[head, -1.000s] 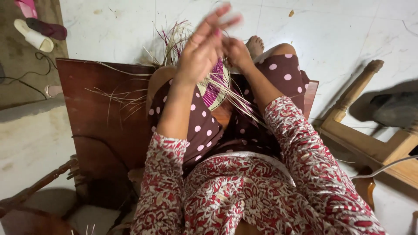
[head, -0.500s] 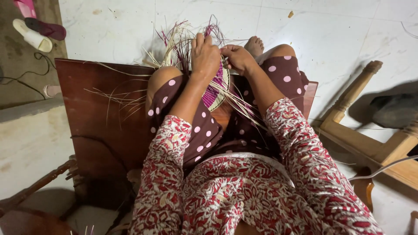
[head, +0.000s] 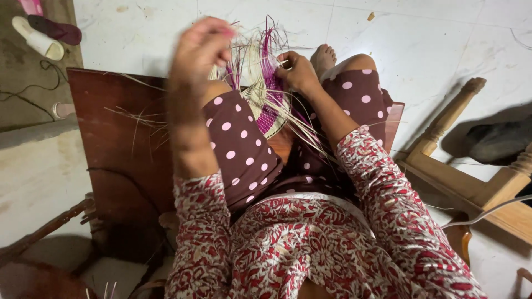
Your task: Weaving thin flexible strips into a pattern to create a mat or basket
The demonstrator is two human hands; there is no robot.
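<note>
We see left hand [head: 202, 47] risen off woven piece [head: 266, 94] since half second ago, grip pinched shut on strand, drawing it up. Right hand [head: 296, 69] stays clamped on weave between knees, so stitch is tightening.

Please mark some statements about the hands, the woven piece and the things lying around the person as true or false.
1. The right hand rests on the woven piece between the knees. True.
2. The left hand lies flat on the floor. False: it is raised above the knee, pinching strands.
3. The woven piece is cream with purple strips. True.
4. The person sits on a blue plastic mat. False: a dark brown wooden board lies under the legs.
5. A wooden frame with turned legs lies on the floor at the person's right. True.
6. The slippers are on the person's feet. False: they lie apart, far left.
</note>
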